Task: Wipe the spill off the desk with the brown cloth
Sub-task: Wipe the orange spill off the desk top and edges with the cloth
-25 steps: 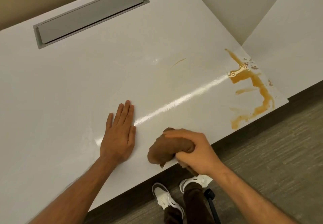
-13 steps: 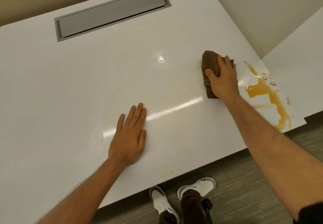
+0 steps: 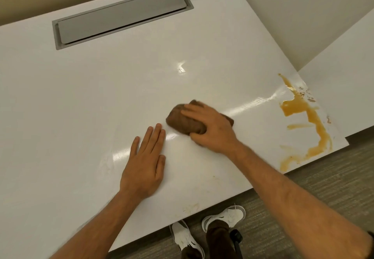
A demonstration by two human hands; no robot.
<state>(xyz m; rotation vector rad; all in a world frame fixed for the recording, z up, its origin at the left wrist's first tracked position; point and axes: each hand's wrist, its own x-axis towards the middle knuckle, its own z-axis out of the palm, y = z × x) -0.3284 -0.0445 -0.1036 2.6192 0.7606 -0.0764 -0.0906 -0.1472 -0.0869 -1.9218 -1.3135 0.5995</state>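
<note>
The brown cloth [image 3: 183,121] is bunched into a wad on the white worktop [image 3: 81,96], near its middle, and is gripped from above by the right hand [image 3: 212,129], whose fingers [image 3: 192,112] are curled over the top of the cloth while the thumb is wrapped round its near end. The left hand [image 3: 143,163] is laid flat on the worktop just beside the cloth, palm down, with its fingers [image 3: 153,137] straight, close together and holding nothing. The spill [image 3: 311,117], an amber liquid, is spread over the right-hand corner of the worktop, well apart from the cloth, in a broad patch with a thin trail running toward the near edge; small brown flecks are seen beside its far end. A grey recessed box [image 3: 121,17] is set into the far part of the worktop and is covered by a flat lid, so its contents cannot be told. Below the near edge, white shoes [image 3: 226,216] are seen on a grey carpet [image 3: 323,188].
</note>
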